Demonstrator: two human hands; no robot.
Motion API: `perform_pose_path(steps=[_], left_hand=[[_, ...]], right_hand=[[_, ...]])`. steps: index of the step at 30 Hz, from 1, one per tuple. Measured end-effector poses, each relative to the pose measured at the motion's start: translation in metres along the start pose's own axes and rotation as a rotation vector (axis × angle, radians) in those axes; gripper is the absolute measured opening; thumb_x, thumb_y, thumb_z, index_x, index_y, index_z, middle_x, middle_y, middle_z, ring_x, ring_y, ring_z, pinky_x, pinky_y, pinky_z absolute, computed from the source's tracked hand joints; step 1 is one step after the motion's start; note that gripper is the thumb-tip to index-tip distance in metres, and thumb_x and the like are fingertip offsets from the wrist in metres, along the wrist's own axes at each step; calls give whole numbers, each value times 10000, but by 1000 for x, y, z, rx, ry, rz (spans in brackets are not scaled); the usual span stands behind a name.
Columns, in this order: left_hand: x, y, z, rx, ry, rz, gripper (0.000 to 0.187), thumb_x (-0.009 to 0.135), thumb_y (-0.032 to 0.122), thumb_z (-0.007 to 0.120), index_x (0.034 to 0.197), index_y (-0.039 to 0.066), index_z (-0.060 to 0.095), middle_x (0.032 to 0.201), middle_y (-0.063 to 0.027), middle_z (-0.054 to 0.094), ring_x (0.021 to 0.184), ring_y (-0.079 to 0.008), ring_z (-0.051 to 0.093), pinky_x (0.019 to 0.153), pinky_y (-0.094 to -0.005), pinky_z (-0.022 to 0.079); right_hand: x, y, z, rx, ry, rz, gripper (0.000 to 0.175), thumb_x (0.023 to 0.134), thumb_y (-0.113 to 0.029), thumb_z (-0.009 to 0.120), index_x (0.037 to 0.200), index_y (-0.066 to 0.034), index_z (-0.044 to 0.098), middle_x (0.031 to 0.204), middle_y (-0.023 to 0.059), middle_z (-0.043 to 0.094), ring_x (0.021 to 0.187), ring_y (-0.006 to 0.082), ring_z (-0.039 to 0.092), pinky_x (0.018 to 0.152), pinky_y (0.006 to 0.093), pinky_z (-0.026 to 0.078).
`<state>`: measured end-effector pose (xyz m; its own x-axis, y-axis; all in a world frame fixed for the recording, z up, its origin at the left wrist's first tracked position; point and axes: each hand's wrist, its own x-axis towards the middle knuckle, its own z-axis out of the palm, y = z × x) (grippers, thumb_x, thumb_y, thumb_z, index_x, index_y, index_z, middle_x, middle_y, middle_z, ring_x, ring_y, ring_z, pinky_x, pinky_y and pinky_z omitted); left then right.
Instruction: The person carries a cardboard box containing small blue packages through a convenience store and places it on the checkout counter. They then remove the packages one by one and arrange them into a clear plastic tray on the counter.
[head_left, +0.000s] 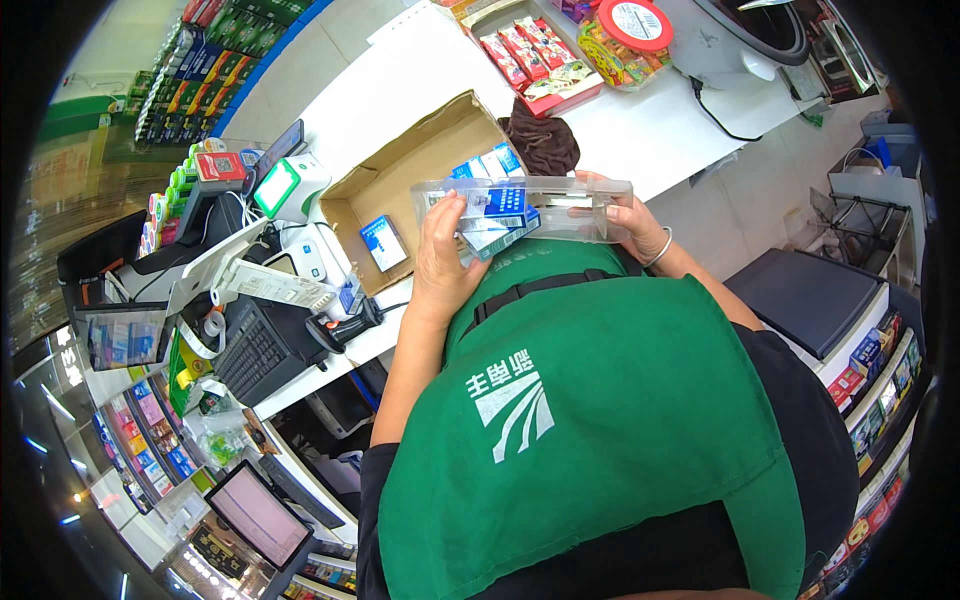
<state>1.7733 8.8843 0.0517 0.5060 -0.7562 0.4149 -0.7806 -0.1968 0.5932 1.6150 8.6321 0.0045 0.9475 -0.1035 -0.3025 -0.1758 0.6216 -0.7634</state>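
Note:
A long clear plastic case (559, 223) is held level in front of the green apron, above the near edge of the counter. My left hand (442, 259) grips its left end, fingers over the front and the thumb low near the boxes. Around the right end, my right hand (632, 225) is closed with the thumb in front. Small blue-and-white boxes (499, 232) show at the left half of the case; whether all are inside I cannot tell. Behind it stands an open cardboard carton (409, 142). One blue-and-white box (384, 244) lies in its left part, several more (491, 161) at its right.
A brown cloth (541, 139) lies beside the carton, near a red tray of snack packets (536, 56) and a candy jar (622, 45). Left are a barcode scanner (346, 326), keyboard (259, 349) and payment terminal (289, 184). A cabinet with a dark top (802, 300) stands right.

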Motion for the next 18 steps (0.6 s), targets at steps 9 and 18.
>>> perform_pose_path(steps=[9,18], left_hand=[[8,7,-14,113,-83,7,838,558,-64,748,1327,89,452,1240,-154,569,1154,-361,553,976,-442,461],[16,11,-38,-370,49,-641,396,899,211,696,1227,46,547,998,-88,604,879,-140,584,767,-276,492]], right_hand=[[1,3,-2,-5,-6,-23,873,768,-410,714,1449,-1,353,1347,147,495,1148,267,593,994,400,464],[5,-11,15,23,54,-19,722,830,-329,660,1417,8,406,1297,148,548,1122,236,601,971,378,478]])
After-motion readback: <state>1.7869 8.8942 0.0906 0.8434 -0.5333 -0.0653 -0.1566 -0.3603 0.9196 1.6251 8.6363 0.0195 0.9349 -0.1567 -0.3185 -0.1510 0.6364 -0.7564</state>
